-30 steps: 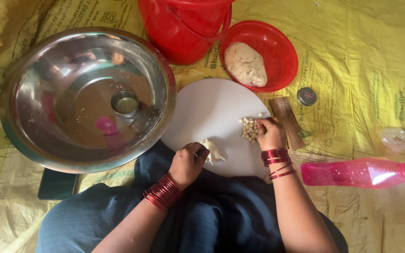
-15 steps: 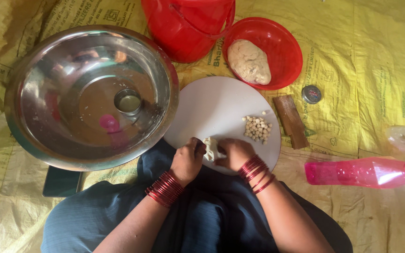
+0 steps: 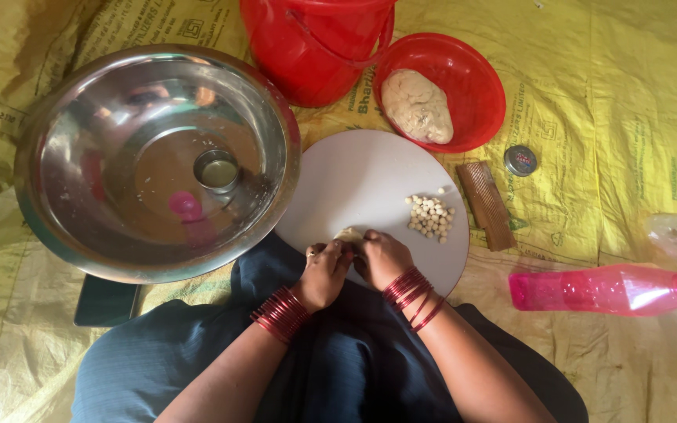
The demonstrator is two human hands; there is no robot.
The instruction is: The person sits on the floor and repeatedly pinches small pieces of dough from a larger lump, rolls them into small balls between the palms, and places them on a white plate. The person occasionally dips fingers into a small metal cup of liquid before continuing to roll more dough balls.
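Pinching a dough piece at the white round board's 6 o'clock edge.
Left hand and right hand both grip it; 2 o'clock: small dough balls.

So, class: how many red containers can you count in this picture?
2. A red bucket stands at the top, partly cut off by the frame; a red bowl holding dough sits right of it.

Head camera, straight down, near white board
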